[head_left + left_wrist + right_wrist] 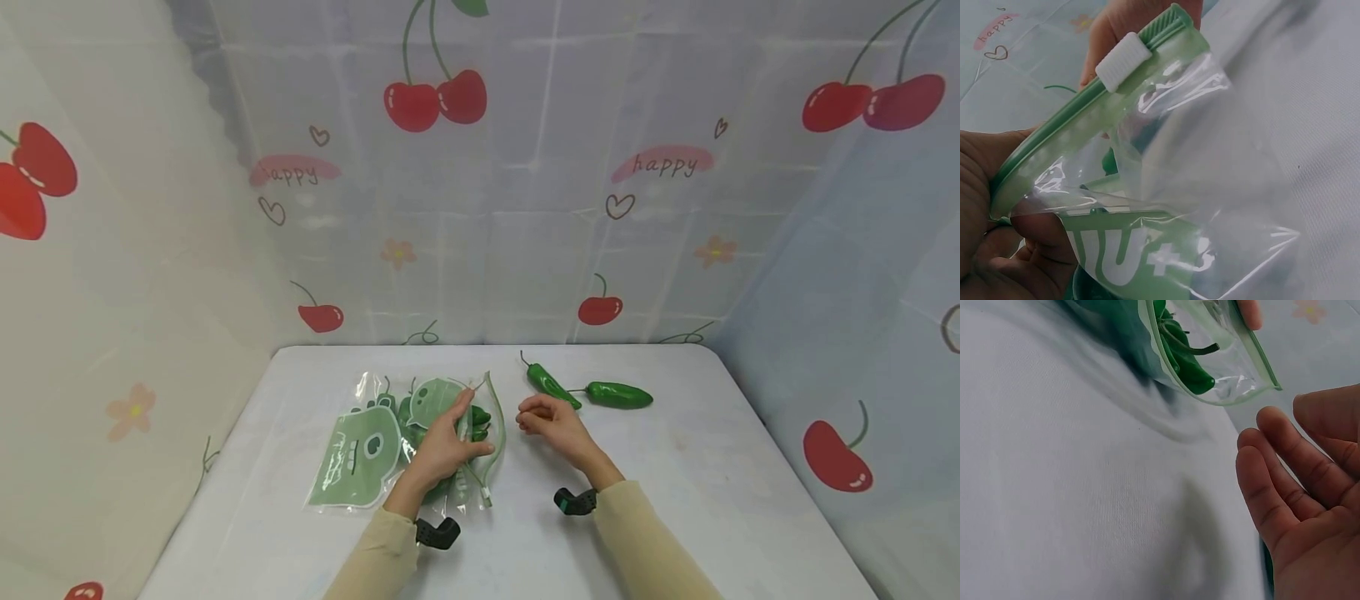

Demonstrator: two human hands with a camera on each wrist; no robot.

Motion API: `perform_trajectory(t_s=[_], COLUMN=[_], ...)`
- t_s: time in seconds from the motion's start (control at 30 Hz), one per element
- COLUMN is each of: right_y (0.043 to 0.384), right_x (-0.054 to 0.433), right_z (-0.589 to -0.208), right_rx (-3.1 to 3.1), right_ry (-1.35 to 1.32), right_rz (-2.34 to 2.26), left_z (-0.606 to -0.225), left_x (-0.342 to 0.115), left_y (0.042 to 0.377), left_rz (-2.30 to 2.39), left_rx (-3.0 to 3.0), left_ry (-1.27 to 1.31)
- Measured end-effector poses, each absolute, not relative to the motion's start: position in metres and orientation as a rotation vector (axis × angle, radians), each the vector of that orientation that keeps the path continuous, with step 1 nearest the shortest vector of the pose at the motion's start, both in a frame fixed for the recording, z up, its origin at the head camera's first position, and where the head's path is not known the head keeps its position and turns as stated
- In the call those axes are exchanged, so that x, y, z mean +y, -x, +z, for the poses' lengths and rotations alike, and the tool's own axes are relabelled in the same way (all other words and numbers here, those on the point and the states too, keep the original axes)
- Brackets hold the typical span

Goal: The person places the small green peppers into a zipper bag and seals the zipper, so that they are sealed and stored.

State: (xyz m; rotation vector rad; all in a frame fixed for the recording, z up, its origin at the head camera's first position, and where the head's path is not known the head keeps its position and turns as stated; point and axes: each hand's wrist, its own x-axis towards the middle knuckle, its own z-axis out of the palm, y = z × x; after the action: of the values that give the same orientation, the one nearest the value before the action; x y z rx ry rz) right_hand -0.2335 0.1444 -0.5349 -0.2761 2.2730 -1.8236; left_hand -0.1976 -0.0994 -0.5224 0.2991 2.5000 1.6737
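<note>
A clear slider zip bag (461,496) with green cartoon print lies on the white table, its mouth facing right. Its green zip strip (1060,122) runs between the thumb and fingers of my left hand (441,450), which grips the bag at the opening. A white slider (1124,61) sits near the strip's far end. Inside the mouth several green peppers (1185,359) show, stems outward. My right hand (553,425) hovers just right of the opening, fingers loosely bent and holding nothing. Beyond it lie two loose green peppers, one slanted (551,385), one lying sideways (618,395).
Left of the gripped bag, another green-printed bag portion (360,458) lies flat on the table; whether it is a separate bag I cannot tell. The white table (712,467) ends at a cherry-patterned curtain (487,208) at the back and sides.
</note>
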Motion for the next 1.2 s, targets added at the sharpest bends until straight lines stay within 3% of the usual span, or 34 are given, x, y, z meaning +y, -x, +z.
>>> perform_trajectory(t_s=[0.63, 1.2], right_y=[0.247, 0.275], right_x=[0.182, 0.243], right_z=[-0.522, -0.508], right_rx=[2.71, 2.822], right_ry=[0.071, 0.074], right_rz=[-1.556, -1.362], left_z=[-0.524, -0.522], left_x=[-0.101, -0.103], left_y=[0.198, 0.196], left_rz=[1.679, 1.669], left_rx=[2.48, 2.479], left_ry=[-0.306, -0.296])
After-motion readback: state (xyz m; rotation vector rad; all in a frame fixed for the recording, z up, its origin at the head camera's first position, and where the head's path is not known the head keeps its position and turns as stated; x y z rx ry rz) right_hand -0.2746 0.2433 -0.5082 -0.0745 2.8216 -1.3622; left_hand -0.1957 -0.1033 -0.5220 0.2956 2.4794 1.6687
